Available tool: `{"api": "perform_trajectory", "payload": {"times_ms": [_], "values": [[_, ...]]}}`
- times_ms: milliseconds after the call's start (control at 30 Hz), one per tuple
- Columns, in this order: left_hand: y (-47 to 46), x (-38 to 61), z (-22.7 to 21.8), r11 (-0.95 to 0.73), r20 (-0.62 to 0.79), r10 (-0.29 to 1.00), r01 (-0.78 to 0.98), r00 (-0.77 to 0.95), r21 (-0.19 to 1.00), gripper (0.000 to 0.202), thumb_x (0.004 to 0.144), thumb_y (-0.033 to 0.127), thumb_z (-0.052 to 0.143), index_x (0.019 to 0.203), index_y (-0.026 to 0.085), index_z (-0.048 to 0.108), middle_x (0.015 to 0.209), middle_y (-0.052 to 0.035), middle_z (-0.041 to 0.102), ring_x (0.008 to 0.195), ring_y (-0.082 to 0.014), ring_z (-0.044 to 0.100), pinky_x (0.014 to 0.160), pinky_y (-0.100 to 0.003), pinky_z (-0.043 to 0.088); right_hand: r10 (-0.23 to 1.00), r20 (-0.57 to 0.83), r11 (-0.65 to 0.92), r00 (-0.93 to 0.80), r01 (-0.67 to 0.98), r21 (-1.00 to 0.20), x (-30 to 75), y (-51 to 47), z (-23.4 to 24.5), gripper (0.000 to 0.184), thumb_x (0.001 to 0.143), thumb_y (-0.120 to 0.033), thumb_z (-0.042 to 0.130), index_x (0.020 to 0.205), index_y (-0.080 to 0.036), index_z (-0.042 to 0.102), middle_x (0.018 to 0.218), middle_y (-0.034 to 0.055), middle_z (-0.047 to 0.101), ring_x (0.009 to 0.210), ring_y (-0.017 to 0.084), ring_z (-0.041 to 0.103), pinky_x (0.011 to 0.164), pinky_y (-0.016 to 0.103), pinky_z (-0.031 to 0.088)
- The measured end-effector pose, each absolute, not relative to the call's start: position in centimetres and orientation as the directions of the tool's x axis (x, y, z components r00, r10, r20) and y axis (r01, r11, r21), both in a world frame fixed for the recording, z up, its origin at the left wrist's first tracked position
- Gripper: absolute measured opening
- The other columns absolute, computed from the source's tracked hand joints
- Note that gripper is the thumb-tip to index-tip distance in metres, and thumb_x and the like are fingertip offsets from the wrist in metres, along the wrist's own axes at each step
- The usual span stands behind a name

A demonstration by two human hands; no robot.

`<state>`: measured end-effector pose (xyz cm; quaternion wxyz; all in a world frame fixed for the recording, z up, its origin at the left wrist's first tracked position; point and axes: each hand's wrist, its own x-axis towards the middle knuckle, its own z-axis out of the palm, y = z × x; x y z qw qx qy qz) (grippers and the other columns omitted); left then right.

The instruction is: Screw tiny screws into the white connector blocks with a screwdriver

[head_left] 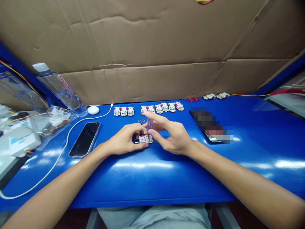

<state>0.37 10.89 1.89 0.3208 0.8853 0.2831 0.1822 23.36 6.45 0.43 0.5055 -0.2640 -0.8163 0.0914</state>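
Note:
My left hand [124,139] pinches a small white-and-magenta plug piece with metal pins [143,139] against the blue table, fingers and thumb around it. Above it, my right hand [175,135] grips a screwdriver with a see-through purple handle [150,123]. The screwdriver stands roughly upright, its lower end at the right part of the plug piece; the tip is too small to make out. Just behind my left fingers lie several small screws [141,121]. Similar plug pieces stand in a row further back, one group on the left [124,110] and another in the middle [165,107].
A phone [85,140] lies left of my hands, near a white cable [68,140] and a white rounded object [93,110]. A clear bottle [64,90] leans behind. On the right sits a partly pixelated dark device [209,127]. Cardboard [147,47] walls the back.

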Motion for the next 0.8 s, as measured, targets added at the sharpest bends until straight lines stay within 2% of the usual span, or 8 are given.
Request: {"api": "perform_trajectory", "payload": {"times_ms": [67,200,367,500,633,800], "values": [[10.84,0.37,2.00,-0.633,0.139,0.619,0.387,0.773,0.670,0.025,0.093,0.040,0.079,0.104,0.019,0.071,0.102,-0.0032,0.076,0.086,-0.0190,0.065,0.077,-0.030,0.050,0.520,0.780,0.847,-0.348,0.330,-0.417,23.38,6.43,0.41,0.064,0.108,-0.015,0.062,0.168,-0.029,0.047,0.144,0.0062,0.077,0.098,0.016,0.086,0.092,0.027,0.073],[10.77,0.42,2.18,-0.640,0.125,0.610,0.394,0.782,0.659,0.023,0.095,0.040,0.077,0.101,0.019,0.070,0.098,-0.0021,0.074,0.085,-0.0185,0.064,0.076,-0.030,0.049,0.459,0.833,0.874,-0.309,0.327,-0.360,23.45,6.46,0.29,0.066,0.103,-0.015,0.072,0.164,-0.031,0.051,0.137,0.0049,0.081,0.088,0.015,0.085,0.085,0.026,0.074],[10.89,0.38,1.81,-0.645,0.150,0.613,0.382,0.775,0.662,0.023,0.093,0.039,0.078,0.101,0.019,0.070,0.099,-0.0021,0.075,0.085,-0.0186,0.065,0.077,-0.029,0.048,0.465,0.794,0.879,-0.392,0.312,-0.360,23.49,6.53,0.32,0.070,0.108,-0.013,0.062,0.171,-0.030,0.039,0.147,0.0060,0.075,0.103,0.017,0.086,0.094,0.027,0.072],[10.96,0.32,1.67,-0.665,0.167,0.610,0.385,0.775,0.640,0.025,0.094,0.042,0.078,0.094,0.019,0.068,0.089,-0.0006,0.071,0.081,-0.0182,0.063,0.074,-0.029,0.047,0.450,0.820,0.878,-0.354,0.346,-0.332,23.43,6.53,0.28,0.070,0.106,-0.017,0.070,0.169,-0.033,0.044,0.142,0.0039,0.079,0.098,0.017,0.086,0.091,0.026,0.072],[10.91,0.34,1.80,-0.647,0.149,0.611,0.383,0.777,0.659,0.024,0.094,0.040,0.077,0.101,0.018,0.070,0.098,-0.0025,0.075,0.085,-0.0188,0.065,0.077,-0.030,0.049,0.477,0.786,0.871,-0.393,0.332,-0.362,23.45,6.55,0.29,0.070,0.108,-0.014,0.063,0.171,-0.030,0.038,0.145,0.0063,0.077,0.099,0.016,0.086,0.094,0.027,0.071],[10.95,0.30,1.71,-0.664,0.161,0.613,0.393,0.774,0.637,0.024,0.094,0.041,0.078,0.095,0.019,0.069,0.088,-0.0009,0.071,0.080,-0.0182,0.063,0.073,-0.029,0.047,0.435,0.817,0.883,-0.379,0.357,-0.304,23.43,6.60,0.33,0.070,0.106,-0.017,0.068,0.169,-0.032,0.042,0.127,0.0029,0.084,0.093,0.017,0.086,0.089,0.027,0.072]]}}
